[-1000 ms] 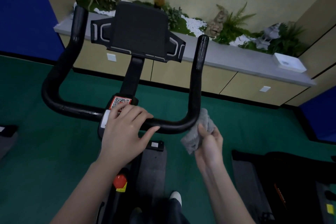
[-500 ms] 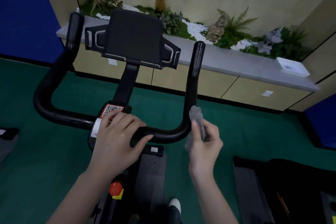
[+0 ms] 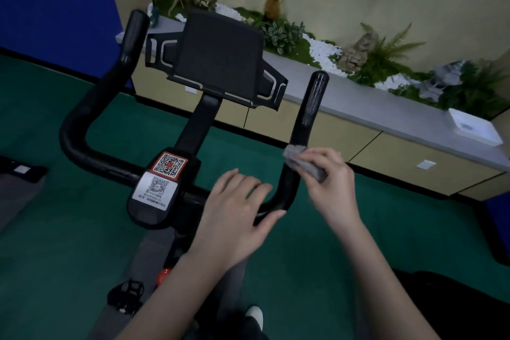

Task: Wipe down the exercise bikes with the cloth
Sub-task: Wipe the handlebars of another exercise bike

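A black exercise bike fills the middle of the view, with a curved handlebar, a tablet holder and QR-code stickers on its stem. My right hand grips a grey cloth wrapped round the lower part of the handlebar's right upright grip. My left hand rests with fingers spread on the handlebar's cross section, just left of the right bend.
A long cabinet with a grey top, plants and a white dish runs along the wall behind the bike. Green floor lies all around. A bike pedal and a red knob sit below; dark equipment stands at right.
My right hand lifted the cloth from beside the handlebar's right bend up onto the right upright grip. My left hand slid right along the cross section, uncovering the QR stickers.
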Tool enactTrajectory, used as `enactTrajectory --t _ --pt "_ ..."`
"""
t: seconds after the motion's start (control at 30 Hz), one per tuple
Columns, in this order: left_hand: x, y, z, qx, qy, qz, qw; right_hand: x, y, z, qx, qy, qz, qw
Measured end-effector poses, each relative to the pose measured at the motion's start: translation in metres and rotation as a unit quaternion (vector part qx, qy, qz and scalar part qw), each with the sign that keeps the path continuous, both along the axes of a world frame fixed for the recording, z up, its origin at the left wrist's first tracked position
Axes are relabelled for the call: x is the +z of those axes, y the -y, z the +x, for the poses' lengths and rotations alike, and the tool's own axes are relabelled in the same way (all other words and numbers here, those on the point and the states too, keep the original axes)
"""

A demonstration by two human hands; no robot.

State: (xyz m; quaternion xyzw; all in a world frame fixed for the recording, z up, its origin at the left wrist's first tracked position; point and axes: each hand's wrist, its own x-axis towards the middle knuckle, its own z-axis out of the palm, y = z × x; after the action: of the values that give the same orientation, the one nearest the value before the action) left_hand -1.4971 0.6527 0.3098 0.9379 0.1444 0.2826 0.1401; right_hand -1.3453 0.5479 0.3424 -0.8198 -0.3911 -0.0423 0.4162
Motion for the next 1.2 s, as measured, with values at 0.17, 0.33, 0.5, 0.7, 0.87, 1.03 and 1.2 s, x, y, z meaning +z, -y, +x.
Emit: enactTrajectory --t 0.17,0.33,0.5,0.7,0.87,1.03,1.2 --pt "-0.005 0.008 0.007 0.026 -0.003 -0.014 1.0 0.012 -0.005 0.009 0.127 0.082 -0.079 0.985" --pt "-0.006 0.007 0.007 0.009 0.03 -0.038 0.999 0.04 -0.034 0.034 0.312 0.099 -0.247 0.912" --pt "-0.004 0.008 0.007 0.019 0.031 -0.07 0.997 0.055 -0.07 0.033 0.383 0.042 -0.426 0.818" --pt "-0.001 0.008 0.007 0.033 0.013 -0.104 0.994 0.065 -0.094 0.049 0.361 0.06 -0.511 0.778" --pt "-0.002 0.01 0.007 0.056 0.007 -0.096 0.994 0.059 -0.092 0.052 0.379 0.039 -0.517 0.766" --pt "-0.001 0.014 0.011 0.08 0.019 -0.087 0.993 0.044 -0.066 0.068 0.31 0.148 -0.307 0.887" --pt "0.003 0.021 0.029 0.149 0.027 -0.086 0.985 0.0 -0.021 0.058 0.212 0.111 -0.008 0.971"
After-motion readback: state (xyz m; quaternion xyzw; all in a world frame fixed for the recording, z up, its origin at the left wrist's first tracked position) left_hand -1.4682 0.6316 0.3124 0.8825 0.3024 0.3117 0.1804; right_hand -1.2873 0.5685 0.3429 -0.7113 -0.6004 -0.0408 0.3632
